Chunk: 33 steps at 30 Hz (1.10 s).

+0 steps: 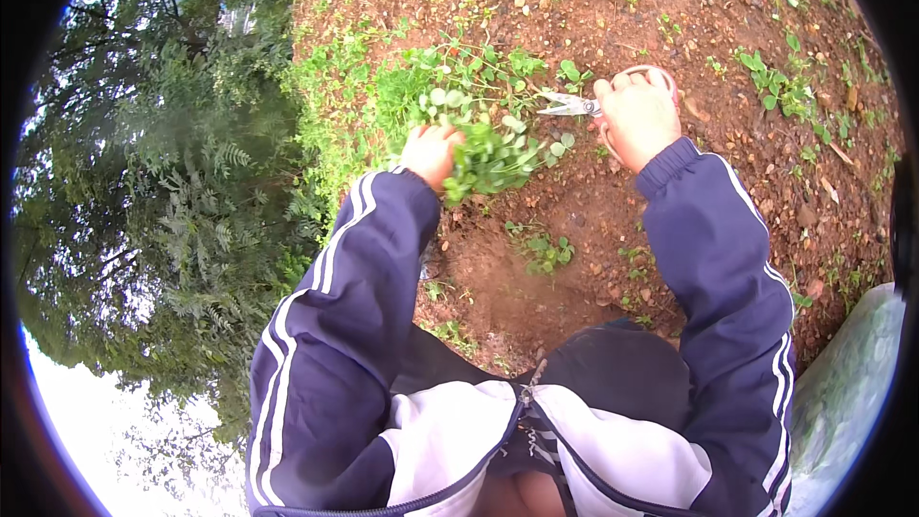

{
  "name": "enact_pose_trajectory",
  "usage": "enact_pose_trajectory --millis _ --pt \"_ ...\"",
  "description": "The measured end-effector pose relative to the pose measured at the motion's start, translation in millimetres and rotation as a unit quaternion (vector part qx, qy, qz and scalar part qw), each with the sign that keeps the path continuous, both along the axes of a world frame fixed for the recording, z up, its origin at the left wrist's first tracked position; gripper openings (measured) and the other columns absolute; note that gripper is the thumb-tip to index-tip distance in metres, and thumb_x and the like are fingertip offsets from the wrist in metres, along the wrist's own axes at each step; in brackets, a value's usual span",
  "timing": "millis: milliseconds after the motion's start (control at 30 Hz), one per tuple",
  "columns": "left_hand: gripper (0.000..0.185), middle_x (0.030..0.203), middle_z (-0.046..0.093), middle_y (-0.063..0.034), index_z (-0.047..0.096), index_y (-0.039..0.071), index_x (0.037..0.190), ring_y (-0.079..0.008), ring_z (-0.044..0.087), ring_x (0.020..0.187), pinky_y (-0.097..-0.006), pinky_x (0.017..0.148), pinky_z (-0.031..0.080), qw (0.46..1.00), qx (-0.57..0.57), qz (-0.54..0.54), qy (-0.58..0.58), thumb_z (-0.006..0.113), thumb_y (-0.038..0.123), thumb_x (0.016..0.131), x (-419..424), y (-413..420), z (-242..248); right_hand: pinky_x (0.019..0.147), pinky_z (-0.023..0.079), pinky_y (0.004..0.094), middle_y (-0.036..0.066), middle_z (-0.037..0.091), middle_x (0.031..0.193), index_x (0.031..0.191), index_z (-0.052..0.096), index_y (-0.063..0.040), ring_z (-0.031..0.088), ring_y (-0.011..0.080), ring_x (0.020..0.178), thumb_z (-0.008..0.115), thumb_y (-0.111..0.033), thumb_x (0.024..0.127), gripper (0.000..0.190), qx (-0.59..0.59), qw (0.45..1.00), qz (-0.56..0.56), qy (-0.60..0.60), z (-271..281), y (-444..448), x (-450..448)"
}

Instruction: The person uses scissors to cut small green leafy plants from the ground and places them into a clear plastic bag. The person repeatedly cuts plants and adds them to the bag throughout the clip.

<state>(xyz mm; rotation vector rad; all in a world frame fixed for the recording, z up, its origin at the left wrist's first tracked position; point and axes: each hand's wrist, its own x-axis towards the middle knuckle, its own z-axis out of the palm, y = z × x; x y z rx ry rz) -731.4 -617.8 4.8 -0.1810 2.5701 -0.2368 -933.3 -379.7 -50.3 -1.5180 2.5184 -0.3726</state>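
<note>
My left hand (431,154) is closed around a loose bunch of green leafy stems (502,154), which fans out to the right of my fingers. In my right hand (639,118) is a pair of garden snips (571,105) with reddish looped handles. Their metal blades stand apart and point left, towards low green plants (495,72) growing on the soil. No stem can be made out clearly between the blades. Part of the bunch is blurred, and my left fingers hide where its stems are gripped.
Reddish-brown stony soil (703,208) spreads before me. A small leafy plant (547,253) grows near my knees, and a larger one (779,82) at the right. Dense trees (179,194) line the left. A smooth grey-green surface (847,380) is at the lower right.
</note>
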Motion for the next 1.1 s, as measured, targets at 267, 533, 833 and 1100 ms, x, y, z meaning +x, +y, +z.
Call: enact_pose_trajectory --millis 267,533,833,1100 --pt "0.049 0.122 0.051 -0.0186 0.045 0.002 0.128 -0.0295 0.054 0.107 -0.0359 0.092 0.041 0.948 0.204 0.244 0.011 0.052 0.004 0.080 76.4 -129.0 30.2 0.082 0.038 0.0381 0.008 0.062 0.081 0.091 0.057 -0.008 0.060 0.0230 0.084 0.058 -0.022 0.081 0.017 -0.111 0.991 -0.070 -0.015 23.6 29.6 -12.3" --pt "0.026 0.142 0.033 -0.0075 0.063 0.005 0.097 -0.0312 0.058 0.100 -0.0386 0.089 0.045 0.986 0.109 -0.021 -0.123 0.053 -0.003 0.074 2.0 -58.5 2.0 0.078 0.038 0.0387 0.009 0.057 0.082 0.097 0.054 -0.008 0.057 0.0251 0.081 0.067 -0.018 0.072 0.030 -0.066 0.993 -0.057 0.077 51.8 47.3 -9.8" --pt "0.056 0.094 0.059 -0.0051 0.050 0.010 0.119 -0.0245 0.057 0.099 -0.0356 0.083 0.044 0.972 0.181 -0.148 0.018 0.061 0.000 0.065 16.2 -89.9 -66.6 0.062 0.050 0.0419 0.014 0.059 0.075 0.088 0.053 -0.005 0.061 0.0307 0.068 0.058 -0.021 0.082 0.018 0.126 0.987 -0.074 0.068 71.0 -111.0 -15.7" --pt "0.073 0.069 0.060 -0.0058 0.009 0.014 0.146 -0.0220 0.060 0.069 -0.0373 0.065 0.042 0.968 0.120 -0.125 0.182 0.045 0.002 0.084 -45.5 -123.5 -74.0 0.064 0.049 0.0402 0.012 0.062 0.074 0.084 0.056 -0.006 0.063 0.0287 0.070 0.059 -0.025 0.081 0.019 0.155 0.984 -0.059 0.072 17.5 -177.9 30.3"
